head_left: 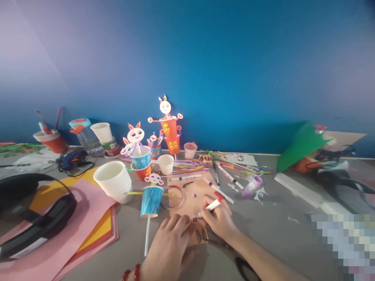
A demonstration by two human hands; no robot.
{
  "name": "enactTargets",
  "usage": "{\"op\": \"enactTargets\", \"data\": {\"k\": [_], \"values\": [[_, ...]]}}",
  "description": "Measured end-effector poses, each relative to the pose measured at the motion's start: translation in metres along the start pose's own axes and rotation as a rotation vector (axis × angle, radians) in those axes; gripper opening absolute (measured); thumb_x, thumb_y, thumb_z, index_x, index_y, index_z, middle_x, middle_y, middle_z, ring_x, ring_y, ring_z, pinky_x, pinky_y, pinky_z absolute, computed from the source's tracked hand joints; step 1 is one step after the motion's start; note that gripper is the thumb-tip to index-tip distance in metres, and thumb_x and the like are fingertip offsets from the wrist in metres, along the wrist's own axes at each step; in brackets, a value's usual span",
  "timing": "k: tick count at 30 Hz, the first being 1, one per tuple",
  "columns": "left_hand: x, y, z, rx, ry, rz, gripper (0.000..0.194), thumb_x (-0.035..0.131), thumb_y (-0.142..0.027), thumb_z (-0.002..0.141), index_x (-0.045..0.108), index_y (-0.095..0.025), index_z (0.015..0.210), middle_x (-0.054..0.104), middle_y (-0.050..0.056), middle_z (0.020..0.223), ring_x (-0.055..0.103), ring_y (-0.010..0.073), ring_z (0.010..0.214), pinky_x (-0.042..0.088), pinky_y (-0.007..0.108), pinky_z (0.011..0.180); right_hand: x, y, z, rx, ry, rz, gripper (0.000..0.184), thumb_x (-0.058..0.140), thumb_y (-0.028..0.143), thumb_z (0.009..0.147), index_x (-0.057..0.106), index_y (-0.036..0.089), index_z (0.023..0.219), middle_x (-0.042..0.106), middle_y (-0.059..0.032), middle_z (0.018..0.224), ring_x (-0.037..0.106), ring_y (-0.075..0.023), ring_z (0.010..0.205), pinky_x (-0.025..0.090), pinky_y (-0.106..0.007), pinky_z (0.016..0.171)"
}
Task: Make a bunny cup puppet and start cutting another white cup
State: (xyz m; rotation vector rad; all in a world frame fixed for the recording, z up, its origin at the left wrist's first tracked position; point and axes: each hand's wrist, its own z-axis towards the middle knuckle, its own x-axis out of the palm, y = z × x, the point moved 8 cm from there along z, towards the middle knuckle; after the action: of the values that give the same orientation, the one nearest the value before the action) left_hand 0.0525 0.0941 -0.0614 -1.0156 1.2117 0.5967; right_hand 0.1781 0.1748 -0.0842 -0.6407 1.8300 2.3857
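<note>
My right hand [218,218] grips a white marker [213,205] with a red end, its tip down at a small round paper piece [195,219] marked in red. My left hand [172,242] is bent, its fingertips pressed at that piece's left edge. Both hands rest over an orange-brown sheet [183,207], where a similar paper round [195,195] lies farther back. Left of the sheet is a blue paper-cup rabbit figure [151,201] on a white stick. Scissors [246,269] with black handles lie partly under my right forearm.
Several markers, including a blue-banded one [186,177], lie at the sheet's back. A purple glue stick [252,186] stands to the right. Stacked white cups [113,181], coloured paper [96,230] and headphones [63,210] occupy the left. A red cup figure [170,134] stands by the wall.
</note>
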Motion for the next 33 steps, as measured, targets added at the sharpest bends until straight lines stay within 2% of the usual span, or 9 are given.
{"op": "enactTargets", "data": {"k": [6, 10, 18, 22, 24, 26, 28, 30, 33], "values": [[0.001, 0.001, -0.001, 0.007, -0.024, -0.022, 0.045, 0.066, -0.033, 0.089, 0.056, -0.029, 0.133, 0.061, 0.005, 0.127, 0.055, 0.0286, 0.111, 0.046, 0.045, 0.095, -0.009, 0.002, -0.004, -0.005, -0.096, 0.139, 0.017, 0.053, 0.021, 0.085, 0.048, 0.022, 0.07, 0.052, 0.0066, 0.054, 0.049, -0.0112, 0.049, 0.036, -0.02, 0.049], [0.004, 0.004, -0.001, 0.015, -0.049, -0.003, 0.046, 0.068, -0.03, 0.088, 0.056, -0.028, 0.132, 0.06, 0.005, 0.128, 0.055, 0.0285, 0.111, 0.046, 0.043, 0.093, -0.021, 0.008, -0.002, -0.003, -0.181, 0.241, 0.018, 0.056, 0.036, 0.092, 0.056, 0.02, 0.083, 0.058, 0.0036, 0.062, 0.046, -0.0102, 0.048, 0.035, -0.02, 0.045], [0.008, 0.008, 0.002, 0.026, -0.05, 0.009, 0.046, 0.071, -0.031, 0.084, 0.058, -0.025, 0.128, 0.063, 0.004, 0.125, 0.056, 0.0281, 0.108, 0.046, 0.041, 0.087, -0.068, 0.035, 0.016, 0.014, -0.262, 0.492, 0.026, 0.06, 0.047, 0.092, 0.06, 0.023, 0.102, 0.062, 0.0012, 0.08, 0.04, -0.0071, 0.045, 0.031, -0.018, 0.038], [0.015, 0.013, 0.004, 0.026, -0.041, 0.017, 0.054, 0.07, -0.037, 0.084, 0.054, -0.025, 0.134, 0.063, 0.005, 0.125, 0.056, 0.0284, 0.107, 0.046, 0.041, 0.089, -0.09, 0.042, -0.003, 0.029, -0.165, 0.163, 0.027, 0.056, 0.043, 0.093, 0.066, 0.022, 0.108, 0.068, -0.0037, 0.078, 0.051, -0.013, 0.047, 0.038, -0.022, 0.04], [0.017, 0.015, 0.004, 0.031, -0.047, 0.033, 0.056, 0.07, -0.036, 0.084, 0.053, -0.024, 0.136, 0.063, 0.006, 0.126, 0.056, 0.0287, 0.108, 0.045, 0.041, 0.09, -0.105, 0.04, -0.025, -0.061, -0.177, -0.143, 0.021, 0.057, 0.029, 0.089, 0.07, 0.025, 0.105, 0.074, -0.0075, 0.092, 0.068, -0.0217, 0.07, 0.052, -0.027, 0.059], [0.018, 0.016, 0.004, 0.038, -0.054, 0.048, 0.054, 0.069, -0.032, 0.084, 0.054, -0.023, 0.135, 0.063, 0.007, 0.128, 0.057, 0.029, 0.108, 0.045, 0.041, 0.089, -0.107, 0.03, -0.051, -0.165, -0.086, -0.385, 0.049, 0.055, 0.012, 0.074, 0.067, 0.029, 0.118, 0.073, -0.0085, 0.116, 0.071, -0.0293, 0.099, 0.055, -0.032, 0.077], [0.019, 0.016, 0.004, 0.047, -0.061, 0.053, 0.05, 0.068, -0.028, 0.083, 0.057, -0.023, 0.132, 0.064, 0.007, 0.127, 0.058, 0.029, 0.108, 0.046, 0.04, 0.088, -0.119, 0.008, -0.078, -0.144, -0.129, -0.547, 0.072, 0.05, 0.005, 0.059, 0.063, 0.03, 0.125, 0.072, -0.0083, 0.12, 0.073, -0.029, 0.098, 0.057, -0.031, 0.075], [0.017, 0.016, 0.004, 0.041, -0.091, 0.056, 0.049, 0.069, -0.024, 0.08, 0.06, -0.023, 0.128, 0.065, 0.007, 0.123, 0.058, 0.029, 0.107, 0.046, 0.039, 0.087, -0.131, -0.009, -0.101, -0.092, -0.24, -0.664, 0.075, 0.048, 0.004, 0.056, 0.063, 0.031, 0.124, 0.073, -0.0083, 0.119, 0.075, -0.0292, 0.095, 0.059, -0.032, 0.073], [0.012, 0.018, 0.004, 0.046, -0.165, 0.056, 0.053, 0.07, -0.019, 0.077, 0.059, -0.025, 0.129, 0.066, 0.006, 0.119, 0.059, 0.0282, 0.107, 0.046, 0.038, 0.088, -0.13, -0.019, -0.118, -0.089, -0.276, -0.661, 0.06, 0.049, 0.006, 0.071, 0.06, 0.032, 0.124, 0.075, -0.0089, 0.115, 0.076, -0.0276, 0.09, 0.06, -0.032, 0.071]]}}
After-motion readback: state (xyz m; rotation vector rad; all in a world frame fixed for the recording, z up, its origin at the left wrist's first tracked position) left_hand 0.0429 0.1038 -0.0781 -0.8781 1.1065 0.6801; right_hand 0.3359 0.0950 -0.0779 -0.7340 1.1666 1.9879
